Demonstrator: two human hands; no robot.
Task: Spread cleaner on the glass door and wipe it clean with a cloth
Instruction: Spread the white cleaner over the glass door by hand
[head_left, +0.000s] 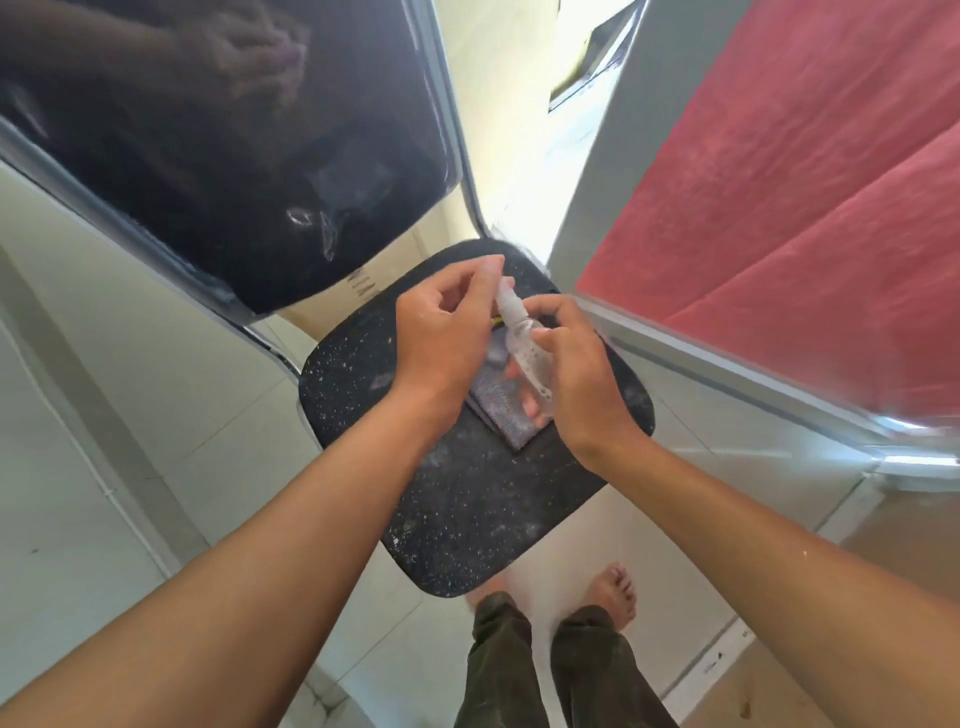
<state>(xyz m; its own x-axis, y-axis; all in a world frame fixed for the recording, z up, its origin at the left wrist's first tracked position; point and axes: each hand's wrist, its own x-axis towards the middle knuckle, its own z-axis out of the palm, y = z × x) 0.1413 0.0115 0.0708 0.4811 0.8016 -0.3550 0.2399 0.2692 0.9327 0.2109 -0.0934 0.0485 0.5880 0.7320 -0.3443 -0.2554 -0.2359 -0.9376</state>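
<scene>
A small clear spray bottle (519, 338) is held over a black speckled stool seat (457, 499). My right hand (576, 374) grips the bottle's body. My left hand (447, 332) pinches the clear cap at the bottle's top, near the nozzle. Under both hands a folded grey-blue cloth (506, 421) lies on the seat. The dark tinted glass door (208, 156) stands open at upper left and reflects my hands.
A second glass panel (779, 208) with a red curtain behind it and a metal frame fills the right side. Pale floor tiles surround the stool. My bare feet (618, 592) stand just below the seat. A bright gap between the doors leads outside.
</scene>
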